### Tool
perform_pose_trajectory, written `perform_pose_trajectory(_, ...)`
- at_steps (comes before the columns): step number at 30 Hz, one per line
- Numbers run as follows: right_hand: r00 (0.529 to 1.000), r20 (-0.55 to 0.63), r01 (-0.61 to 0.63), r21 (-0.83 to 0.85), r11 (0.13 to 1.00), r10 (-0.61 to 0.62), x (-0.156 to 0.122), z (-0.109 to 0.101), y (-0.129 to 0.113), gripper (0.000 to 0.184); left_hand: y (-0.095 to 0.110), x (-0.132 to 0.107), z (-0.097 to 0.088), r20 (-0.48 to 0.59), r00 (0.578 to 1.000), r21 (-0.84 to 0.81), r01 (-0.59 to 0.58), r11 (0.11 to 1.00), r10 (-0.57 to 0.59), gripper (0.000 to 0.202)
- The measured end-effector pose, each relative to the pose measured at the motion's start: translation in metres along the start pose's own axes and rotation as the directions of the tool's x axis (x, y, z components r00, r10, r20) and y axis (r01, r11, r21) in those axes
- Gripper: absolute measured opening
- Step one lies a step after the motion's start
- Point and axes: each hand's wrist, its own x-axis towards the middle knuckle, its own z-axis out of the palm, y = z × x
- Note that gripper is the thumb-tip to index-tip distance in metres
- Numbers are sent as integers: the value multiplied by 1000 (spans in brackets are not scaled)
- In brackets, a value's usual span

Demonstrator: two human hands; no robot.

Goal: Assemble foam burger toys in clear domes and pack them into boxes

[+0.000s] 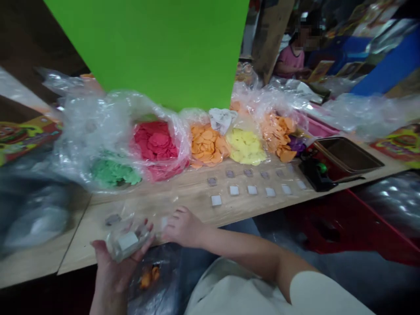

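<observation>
Cradling a thick bundle of clear plastic packets with a white square on top [127,240], the left hand [114,269] is at the lower left of the frame, palm up, its thumb and fingers curled around the sides. Right of it, the right hand [185,227] reaches down to the pale wood-grain table [78,249], fingers bent beside a blurred white patch; whether they pinch or merely press cannot be told. Right of centre, flat clear packets with white and grey squares [252,190] lie in a slanting line, squares uncovered. Handling this well would seem to call for a loose, level left palm so the slippery bundle does not slide, a light fingertip touch on one film at a time, and a right forearm lifted clear of the table's front edge.
</observation>
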Motion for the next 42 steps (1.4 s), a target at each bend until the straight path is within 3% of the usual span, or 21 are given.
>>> perform_pose_trajectory(2,995,95,-25,-28,999,27,-4,-1,5,20,5,-8,1,18,1000,-30,-10,1000,11,63)
perform_pose_trajectory(4,979,153,-127,-54,990,134,-6,-7,5,13,6,-14,4,72,997,-64,25,998,-21,53)
perform_pose_trajectory(7,953,101,-291,33,956,287,-1,-21,-10,44,-1,-14,9,149,984,-47,104,993,-96,50)
perform_pose_trajectory(9,966,60,-258,179,949,251,10,-26,-27,52,-8,-11,12,145,981,-1,127,992,-126,45)
perform_pose_trajectory(12,980,49,-200,361,911,195,27,-21,-45,29,-13,-6,15,136,980,29,145,989,-148,45)
perform_pose_trajectory(14,973,68,-225,488,843,220,34,-16,-46,19,-11,-6,15,161,975,26,152,988,-155,48)
perform_pose_trajectory(17,963,103,-244,722,647,248,38,-20,-33,18,-2,-6,11,173,978,-12,119,993,-115,45)
perform_pose_trajectory(19,922,61,-287,772,568,382,40,-25,-23,19,5,-6,6,172,981,-58,101,993,-90,45)
perform_pose_trajectory(21,867,-42,-334,691,641,497,44,-24,-19,19,12,-4,-1,192,978,-97,106,990,-86,50)
perform_pose_trajectory(22,870,-90,-339,604,721,485,47,-20,-20,18,14,-4,-5,204,975,-112,107,988,-82,53)
perform_pose_trajectory(24,941,-73,-281,380,881,331,53,-5,-27,15,19,-3,-16,188,981,-140,73,987,-46,56)
perform_pose_trajectory(26,984,63,-174,186,967,165,58,12,-34,14,24,-4,-29,77,996,-139,-20,990,31,52)
perform_pose_trajectory(29,979,175,-121,102,987,102,60,28,-36,26,33,-8,-49,-130,981,-68,-154,986,144,40)
perform_pose_trajectory(31,963,148,-239,67,969,227,60,28,-26,38,39,-10,-57,-187,966,-14,-185,983,179,35)
perform_pose_trajectory(33,894,133,-424,-61,904,428,61,26,-10,34,45,-10,-58,-177,967,30,-182,983,184,32)
perform_pose_trajectory(35,840,173,-484,-190,854,514,60,26,5,25,49,-5,-53,-141,973,74,-176,982,185,31)
perform_pose_trajectory(38,876,273,-353,-196,915,397,51,27,16,21,53,9,-43,-84,985,157,-136,978,150,30)
perform_pose_trajectory(42,948,307,-50,-124,991,86,21,13,33,22,50,30,-31,-13,998,215,-56,975,60,28)
